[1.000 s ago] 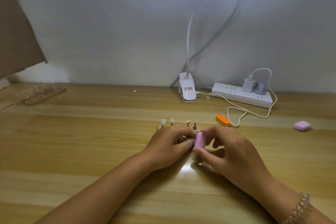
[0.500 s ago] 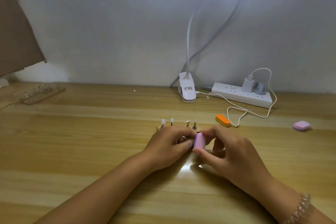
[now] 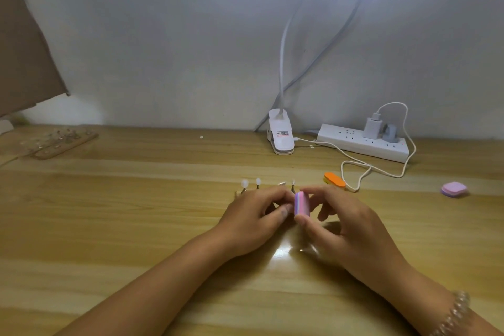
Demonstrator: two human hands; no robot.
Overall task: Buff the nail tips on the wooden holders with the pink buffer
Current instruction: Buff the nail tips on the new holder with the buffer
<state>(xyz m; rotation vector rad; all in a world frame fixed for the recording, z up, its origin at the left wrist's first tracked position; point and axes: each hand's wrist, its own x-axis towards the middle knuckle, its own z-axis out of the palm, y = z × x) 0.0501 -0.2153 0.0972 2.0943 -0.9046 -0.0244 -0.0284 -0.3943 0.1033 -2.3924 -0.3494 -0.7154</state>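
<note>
My right hand pinches the pink buffer on edge between thumb and fingers at the table's middle. My left hand sits just left of it, fingers curled round something small that stays hidden, thumb tip close to the buffer. Behind my left fingers several nail tips stand on thin pins; the holder under them is mostly covered by the hand. A second wooden holder with several clear tips lies at the far left.
An orange buffer lies right of the tips, beside a looping white cable. A spare pink buffer sits far right. A lamp clip and power strip stand by the wall.
The pink buffer has shifted slightly in my right hand's pinch against the tip held by my left hand. Both hands stay in the same spot.
</note>
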